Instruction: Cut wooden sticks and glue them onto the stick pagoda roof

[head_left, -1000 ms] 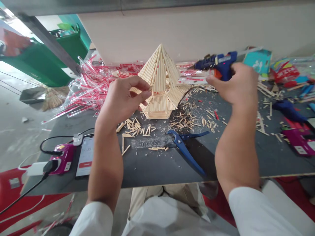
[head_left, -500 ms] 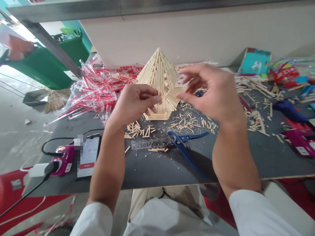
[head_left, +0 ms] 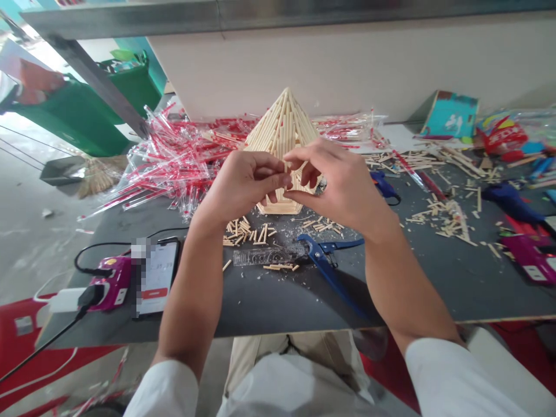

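My left hand (head_left: 243, 182) is closed in a pinch, thumb against curled fingers. Whatever its fingertips hold is too small to make out. My right hand (head_left: 336, 184) is right beside it, forefinger and thumb apart on either side of the left fingertips, nothing visible held. Behind both hands stands a small model house of thin wooden sticks (head_left: 284, 124), with a pointed, many-sided roof and a stick base; the hands hide its middle. Blue cutting pliers (head_left: 324, 260) lie open on the table below my right hand, touching a clear plastic ruler (head_left: 260, 255).
Cut stick pieces (head_left: 245, 231) litter the dark table (head_left: 269, 307). Clear and red plastic wrappers (head_left: 174, 156) heap at the left. A phone (head_left: 156, 275) and a purple power strip (head_left: 110, 284) lie front left. A blue glue gun (head_left: 512, 200) lies right. A metal beam (head_left: 278, 17) crosses above.
My right hand has moved left and down to meet my left hand. My left hand stays pinched in nearly the same place. The right hand now covers the model's right side.
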`<state>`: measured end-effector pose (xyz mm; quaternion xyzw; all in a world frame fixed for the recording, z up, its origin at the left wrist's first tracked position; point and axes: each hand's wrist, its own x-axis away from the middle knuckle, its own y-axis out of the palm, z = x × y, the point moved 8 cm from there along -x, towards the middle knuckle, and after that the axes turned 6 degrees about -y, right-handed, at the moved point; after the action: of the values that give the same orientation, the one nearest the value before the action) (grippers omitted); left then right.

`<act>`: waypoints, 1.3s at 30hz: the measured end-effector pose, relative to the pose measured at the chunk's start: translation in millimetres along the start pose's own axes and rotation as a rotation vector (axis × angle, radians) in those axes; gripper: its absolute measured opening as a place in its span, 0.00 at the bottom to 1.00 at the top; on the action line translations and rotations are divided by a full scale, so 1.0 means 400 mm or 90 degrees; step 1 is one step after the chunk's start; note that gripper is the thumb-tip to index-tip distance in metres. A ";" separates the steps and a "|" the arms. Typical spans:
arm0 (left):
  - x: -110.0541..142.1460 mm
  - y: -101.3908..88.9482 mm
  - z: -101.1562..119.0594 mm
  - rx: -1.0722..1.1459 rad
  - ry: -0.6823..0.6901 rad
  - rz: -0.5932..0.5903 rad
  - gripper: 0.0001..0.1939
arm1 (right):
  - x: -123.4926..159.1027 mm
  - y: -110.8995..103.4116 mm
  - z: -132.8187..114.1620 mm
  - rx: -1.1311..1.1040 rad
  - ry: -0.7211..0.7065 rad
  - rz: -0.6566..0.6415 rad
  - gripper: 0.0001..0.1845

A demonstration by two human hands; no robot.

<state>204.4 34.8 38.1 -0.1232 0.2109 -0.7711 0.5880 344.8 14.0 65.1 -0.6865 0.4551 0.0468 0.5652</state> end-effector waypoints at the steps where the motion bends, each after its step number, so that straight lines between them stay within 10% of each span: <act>1: -0.001 0.003 -0.002 0.005 0.001 -0.009 0.10 | -0.001 0.003 -0.001 0.006 -0.006 -0.005 0.20; 13: 0.003 -0.054 0.018 -0.221 0.047 0.159 0.11 | 0.006 -0.028 0.146 0.019 0.099 0.082 0.28; 39: 0.013 -0.054 0.030 -0.307 0.087 0.189 0.07 | -0.011 0.003 0.138 0.038 0.064 0.039 0.26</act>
<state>189.7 32.5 58.6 -0.1750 0.4429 -0.6108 0.6325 366.1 61.9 47.0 -0.6567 0.5045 0.0160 0.5603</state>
